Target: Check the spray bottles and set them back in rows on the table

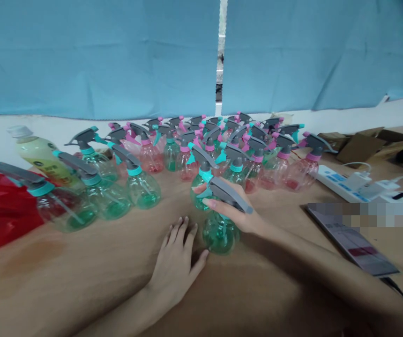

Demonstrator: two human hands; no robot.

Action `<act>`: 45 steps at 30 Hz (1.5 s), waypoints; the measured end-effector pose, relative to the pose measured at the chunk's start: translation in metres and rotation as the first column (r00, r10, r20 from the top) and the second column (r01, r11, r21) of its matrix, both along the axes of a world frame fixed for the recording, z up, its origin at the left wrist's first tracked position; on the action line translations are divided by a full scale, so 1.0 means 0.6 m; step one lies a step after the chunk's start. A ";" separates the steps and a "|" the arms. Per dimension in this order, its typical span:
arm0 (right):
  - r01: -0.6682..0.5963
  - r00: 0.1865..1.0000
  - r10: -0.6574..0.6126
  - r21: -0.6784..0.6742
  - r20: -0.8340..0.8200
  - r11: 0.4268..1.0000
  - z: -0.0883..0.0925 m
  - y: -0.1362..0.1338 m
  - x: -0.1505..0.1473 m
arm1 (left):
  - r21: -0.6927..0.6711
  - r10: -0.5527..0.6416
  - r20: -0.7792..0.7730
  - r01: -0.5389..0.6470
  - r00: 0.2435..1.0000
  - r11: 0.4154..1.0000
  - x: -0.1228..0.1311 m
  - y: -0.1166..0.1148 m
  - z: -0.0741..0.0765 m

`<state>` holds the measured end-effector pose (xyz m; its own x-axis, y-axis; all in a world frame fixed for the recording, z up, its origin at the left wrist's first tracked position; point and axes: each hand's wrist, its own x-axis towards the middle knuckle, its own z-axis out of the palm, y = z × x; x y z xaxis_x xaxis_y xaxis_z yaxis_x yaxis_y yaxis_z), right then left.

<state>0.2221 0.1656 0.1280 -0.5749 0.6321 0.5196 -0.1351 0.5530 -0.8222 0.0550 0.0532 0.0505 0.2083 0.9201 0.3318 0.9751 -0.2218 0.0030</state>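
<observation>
1. Near the middle of the worktop [99, 267], the green spray bottle [220, 238] is standing roughly upright under the right hand [237, 219], body below the fingers, neck between them. Whether the base is bearing full weight: can't tell.
2. Long axis is running close to vertical; the grey trigger head [230, 193] is lying crosswise, nozzle pointing away and left, lever end sloping back right over the hand.
3. Right hand is the nearer one: its fingers are grasping the bottle at the neck, fingertips showing at the trigger side.
4. Left hand [176, 262] is lying palm down, left of the bottle and nearer the wearer, fingers released and spread, holding nothing. Thumb tip is sitting just beside the base; contact unclear.
5. Directly behind, a second teal-collared bottle [197, 191] is standing close, partly overlapped by the held one.
6. Hidden: most of the held bottle's collar, the far side of its neck, and part of the right hand behind the trigger head.
7. Pink-collared bottles [152, 158] at the back are overlapping others; not countable reliably.
8. Frame is cutting off both forearms and the red plastic bag [8, 210]. Pixel blocks are masking part of the smartphone [349, 243].
</observation>
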 end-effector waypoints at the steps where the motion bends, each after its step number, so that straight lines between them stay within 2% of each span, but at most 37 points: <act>1: -0.002 1.000 0.002 -0.005 -0.005 1.000 0.000 0.000 0.000 | 0.000 -0.002 -0.002 0.002 1.000 1.000 0.000 0.000 0.001; 12: -0.013 1.000 0.013 -0.013 -0.023 1.000 0.007 -0.004 0.001 | -0.059 0.013 -0.043 -0.016 0.999 0.998 0.005 0.000 0.010; 29: -0.155 0.988 0.153 -0.073 -0.031 0.985 0.002 0.000 0.000 | -0.038 0.004 0.005 -0.004 1.000 0.999 0.004 -0.002 0.006; 32: -0.113 0.994 0.113 -0.050 0.002 0.992 0.006 -0.002 0.000 | -0.043 0.004 0.002 -0.004 1.000 0.999 0.005 -0.001 0.007; 39: 0.073 0.997 -0.073 -0.001 0.034 0.997 0.000 -0.008 -0.003 | -0.055 0.012 -0.017 -0.013 1.000 0.998 0.008 0.000 0.009; 45: 0.073 0.996 -0.075 0.046 0.042 0.996 0.003 -0.007 0.000 | -0.038 0.003 0.002 -0.003 1.000 0.999 0.006 -0.001 0.008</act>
